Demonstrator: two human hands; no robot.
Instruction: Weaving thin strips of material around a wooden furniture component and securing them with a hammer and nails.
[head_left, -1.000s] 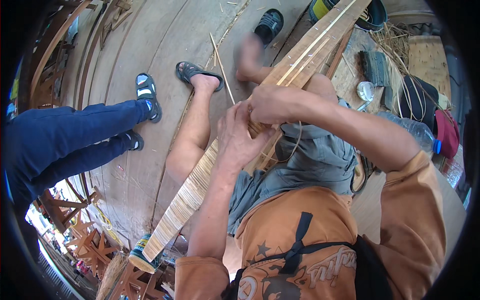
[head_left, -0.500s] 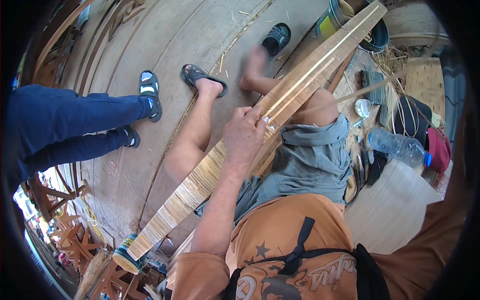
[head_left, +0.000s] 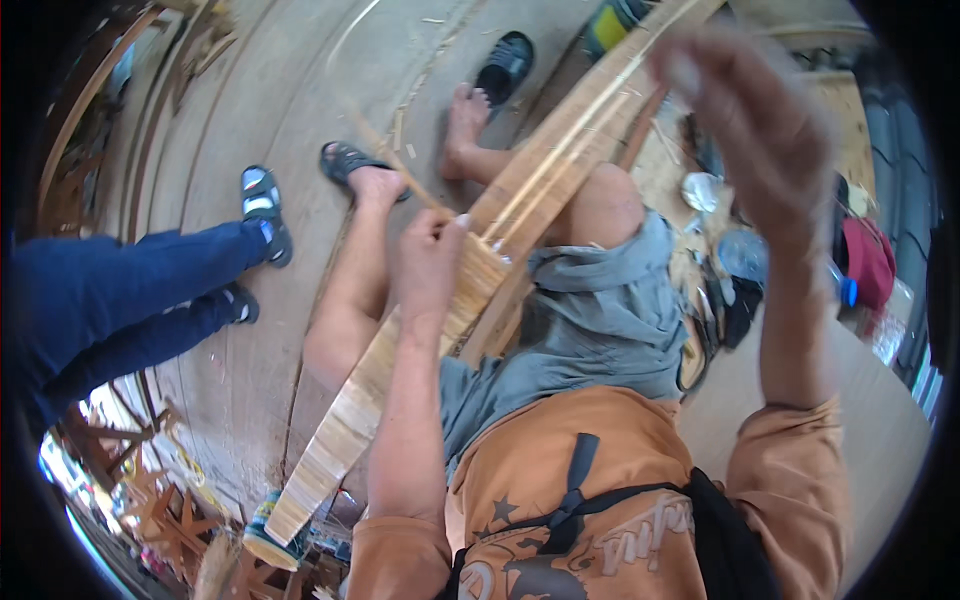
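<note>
The board [head_left: 545, 175] lies aslant across the person's lap, its lower end over a tub [head_left: 272, 540] and its upper end beside a bucket [head_left: 610, 32]. Wrapping [head_left: 380, 385] of pale strips covers the lower half; near the upper end the wood is bare.

The left hand [head_left: 424, 262] is at the board's far long edge, just by the top of the wrapping — fingers curled in, nearly closed, at one end of a strip [head_left: 400, 168] that reaches out over the floor [head_left: 235, 365]. The right hand [head_left: 755, 135] is raised near the board's upper end, blurred, fingers partly bent — I cannot tell whether it holds anything. Beyond the board's near edge are a bottle [head_left: 743, 255] and a red cap [head_left: 868, 265].
</note>
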